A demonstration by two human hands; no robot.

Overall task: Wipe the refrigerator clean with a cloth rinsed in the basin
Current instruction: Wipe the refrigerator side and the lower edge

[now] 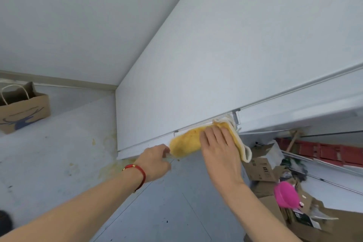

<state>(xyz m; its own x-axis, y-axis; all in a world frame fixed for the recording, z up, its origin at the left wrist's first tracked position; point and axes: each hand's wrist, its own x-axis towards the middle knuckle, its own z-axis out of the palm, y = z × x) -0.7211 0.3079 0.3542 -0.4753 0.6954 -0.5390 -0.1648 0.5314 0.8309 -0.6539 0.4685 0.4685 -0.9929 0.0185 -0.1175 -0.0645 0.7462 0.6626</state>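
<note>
Right hand (216, 144) presses the yellow-stained cloth (188, 142) flat against the refrigerator (196, 74) edge, fingers straight. Left hand (155, 160) pinches the cloth's lower end, fingers curled.

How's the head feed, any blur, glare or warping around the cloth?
Head view: wide-angle warp bends the fridge edges; light flat and even, no glare; cloth and right hand fairly sharp; left hand slightly soft; boxes at right edge smeared.

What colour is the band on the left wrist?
Red, with a small gold bead: the band circles the wrist behind the left hand, seen in the head view.
</note>
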